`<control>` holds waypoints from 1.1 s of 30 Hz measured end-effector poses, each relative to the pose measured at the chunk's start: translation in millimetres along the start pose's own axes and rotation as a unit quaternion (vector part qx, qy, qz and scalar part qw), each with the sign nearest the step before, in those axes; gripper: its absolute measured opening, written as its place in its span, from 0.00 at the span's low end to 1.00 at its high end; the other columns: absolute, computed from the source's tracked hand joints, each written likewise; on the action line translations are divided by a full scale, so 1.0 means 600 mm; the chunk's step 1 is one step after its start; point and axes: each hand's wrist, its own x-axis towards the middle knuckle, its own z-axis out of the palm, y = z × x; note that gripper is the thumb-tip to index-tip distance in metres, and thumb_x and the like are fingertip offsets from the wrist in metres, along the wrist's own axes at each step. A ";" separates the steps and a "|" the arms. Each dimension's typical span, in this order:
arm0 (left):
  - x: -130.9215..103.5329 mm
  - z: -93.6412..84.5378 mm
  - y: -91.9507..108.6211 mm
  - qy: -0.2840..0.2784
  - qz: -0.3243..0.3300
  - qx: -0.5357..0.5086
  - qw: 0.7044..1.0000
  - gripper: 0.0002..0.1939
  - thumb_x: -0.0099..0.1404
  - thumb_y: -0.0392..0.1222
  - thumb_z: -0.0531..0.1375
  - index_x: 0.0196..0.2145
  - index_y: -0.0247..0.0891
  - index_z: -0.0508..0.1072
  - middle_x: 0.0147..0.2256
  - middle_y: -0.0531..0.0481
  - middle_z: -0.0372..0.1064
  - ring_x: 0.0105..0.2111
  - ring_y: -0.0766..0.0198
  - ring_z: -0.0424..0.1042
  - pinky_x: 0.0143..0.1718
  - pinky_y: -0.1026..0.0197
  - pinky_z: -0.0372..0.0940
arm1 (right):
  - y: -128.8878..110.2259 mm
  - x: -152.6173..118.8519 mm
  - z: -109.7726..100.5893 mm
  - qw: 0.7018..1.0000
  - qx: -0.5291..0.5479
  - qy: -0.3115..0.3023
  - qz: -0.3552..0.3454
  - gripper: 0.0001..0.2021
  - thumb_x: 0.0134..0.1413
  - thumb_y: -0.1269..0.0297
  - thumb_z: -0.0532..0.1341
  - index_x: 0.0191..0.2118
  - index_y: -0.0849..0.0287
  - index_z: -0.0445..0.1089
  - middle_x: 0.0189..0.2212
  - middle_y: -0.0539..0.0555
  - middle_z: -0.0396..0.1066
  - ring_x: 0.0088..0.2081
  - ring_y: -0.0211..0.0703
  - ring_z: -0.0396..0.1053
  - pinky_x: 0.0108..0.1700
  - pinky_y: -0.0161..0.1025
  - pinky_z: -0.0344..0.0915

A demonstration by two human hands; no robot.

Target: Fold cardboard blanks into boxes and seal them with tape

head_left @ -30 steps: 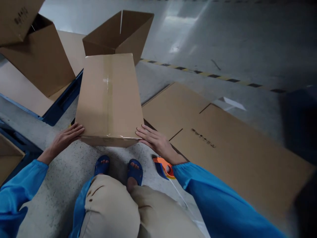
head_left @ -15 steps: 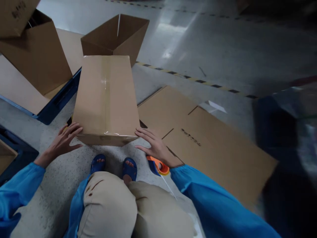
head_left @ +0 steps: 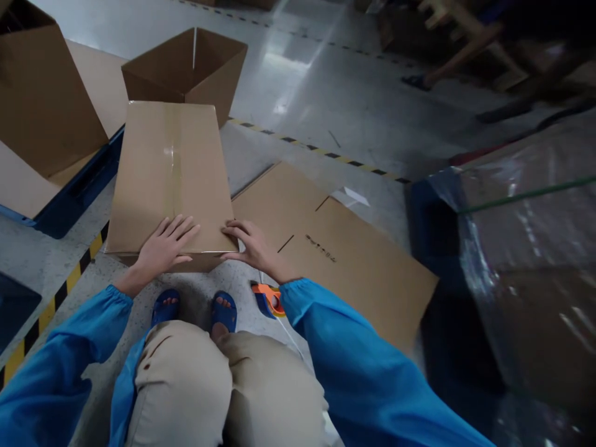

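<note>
A taped cardboard box (head_left: 144, 167) stands in front of my feet, a strip of clear tape running down the middle of its top. My left hand (head_left: 165, 248) lies flat on the box's top by the near edge, fingers stretched out. At the near right corner, my right hand (head_left: 251, 248) has its fingers on the top and its thumb lower at the front edge, gripping that corner. An orange and blue tape dispenser (head_left: 269, 300) rests on the floor below my right wrist.
Flat cardboard (head_left: 349, 267) lies on the floor to the right. Beyond the taped box stands an open carton (head_left: 209, 93). Another carton (head_left: 46, 99) sits at a blue pallet (head_left: 69, 208) on the left. Plastic-wrapped goods (head_left: 526, 248) stand at the right, blurred.
My left hand has moved from the box's left near corner onto its top. My right hand has closed in around the right corner. The view has swung to the right.
</note>
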 end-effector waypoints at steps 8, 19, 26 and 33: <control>0.014 0.002 0.028 0.015 -0.042 0.027 0.999 0.42 0.67 0.66 0.55 0.67 0.33 0.60 0.66 0.35 0.54 0.66 0.40 0.52 0.66 0.39 0.47 | 0.018 -0.101 0.044 0.933 0.179 0.169 0.263 0.32 0.53 0.33 0.59 0.48 0.59 0.72 0.47 0.63 0.74 0.50 0.56 0.71 0.54 0.54 0.66; 0.029 0.044 0.044 0.078 -0.073 0.013 0.994 0.37 0.71 0.62 0.51 0.67 0.35 0.61 0.65 0.38 0.56 0.65 0.39 0.56 0.65 0.40 0.51 | 0.004 -0.056 0.090 0.935 0.181 0.146 0.267 0.27 0.55 0.35 0.57 0.22 0.55 0.63 0.22 0.51 0.70 0.28 0.42 0.67 0.35 0.38 0.62; 0.020 0.012 0.044 0.025 -0.045 0.032 0.998 0.34 0.72 0.52 0.55 0.69 0.34 0.56 0.67 0.36 0.51 0.67 0.43 0.52 0.67 0.39 0.47 | -0.028 -0.061 0.067 0.947 0.077 0.223 0.218 0.23 0.56 0.38 0.60 0.28 0.55 0.66 0.27 0.53 0.69 0.32 0.46 0.67 0.39 0.42 0.65; -0.110 -0.030 -0.068 0.075 -0.071 -0.005 0.995 0.36 0.73 0.59 0.50 0.70 0.36 0.52 0.67 0.39 0.53 0.69 0.48 0.48 0.68 0.45 0.46 | -0.108 0.025 0.046 0.991 -0.062 0.082 -0.084 0.26 0.62 0.49 0.61 0.59 0.62 0.67 0.55 0.65 0.69 0.60 0.56 0.62 0.66 0.55 0.55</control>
